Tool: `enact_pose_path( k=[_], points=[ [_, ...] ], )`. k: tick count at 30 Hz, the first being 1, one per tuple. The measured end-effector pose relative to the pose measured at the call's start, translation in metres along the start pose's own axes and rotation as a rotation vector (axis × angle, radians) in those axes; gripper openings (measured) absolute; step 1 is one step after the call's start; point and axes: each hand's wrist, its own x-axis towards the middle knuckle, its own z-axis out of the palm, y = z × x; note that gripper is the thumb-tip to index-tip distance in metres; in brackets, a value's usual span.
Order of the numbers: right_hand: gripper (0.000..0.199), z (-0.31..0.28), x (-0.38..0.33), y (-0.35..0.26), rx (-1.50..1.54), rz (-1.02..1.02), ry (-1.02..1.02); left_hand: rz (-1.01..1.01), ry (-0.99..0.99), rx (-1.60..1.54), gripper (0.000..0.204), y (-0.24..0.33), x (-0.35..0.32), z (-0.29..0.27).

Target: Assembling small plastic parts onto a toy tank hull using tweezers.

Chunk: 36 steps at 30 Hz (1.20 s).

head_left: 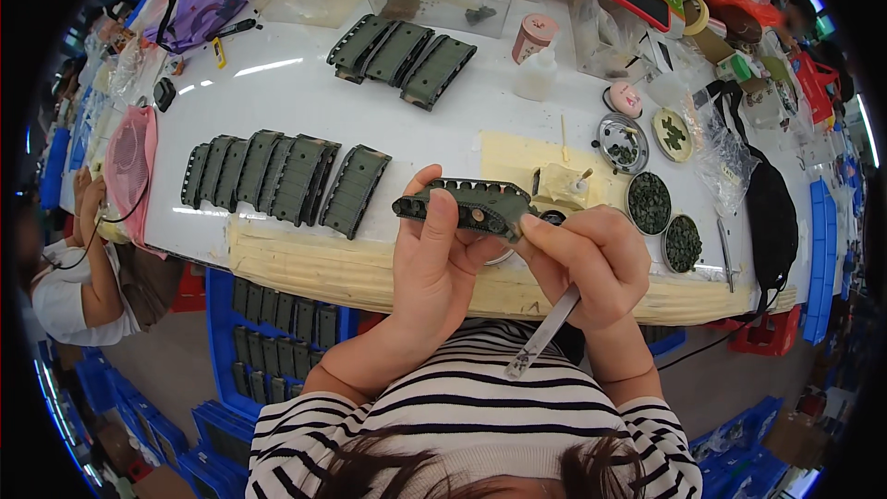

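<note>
A dark green toy tank hull [480, 203] with a row of wheels along its side is held above the table's front edge. My left hand [427, 254] grips its left part, thumb on the near side and fingers behind. At the hull's right end, the thumb and fingertips of my right hand [601, 263] pinch close against it. Silvery tweezers [547, 334] are tucked in that same hand, their blunt end pointing down toward me. Their tips are hidden by my fingers, and whether a small part sits there I cannot make out.
Green hull pieces stand in a row [277, 176] at left and a group [407, 55] farther back. Round tins of small green parts [649, 203] are at right, near a glue-stained block [559, 185], a white bottle [536, 74] and other tweezers [725, 254]. Blue crates [222, 333] sit below.
</note>
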Motion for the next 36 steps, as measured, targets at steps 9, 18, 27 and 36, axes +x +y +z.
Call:
enact_pose_path(
  k=[9,18,27,36],
  points=[
    [0.037,-0.016,-0.007,-0.016,-0.044,0.161,0.014,-0.396,-0.015,-0.457,0.047,0.005,0.014,-0.008],
    [0.032,-0.015,-0.011,-0.017,0.001,0.179,0.021,-0.51,-0.006,-0.609,0.055,0.005,0.018,-0.005],
    [0.038,-0.009,-0.001,-0.011,0.034,0.129,0.007,-0.463,0.014,-0.468,0.048,0.003,0.014,-0.001],
    [0.04,-0.004,0.008,0.003,0.075,0.024,-0.03,-0.39,0.036,-0.234,0.033,0.001,0.003,0.008]
  ],
)
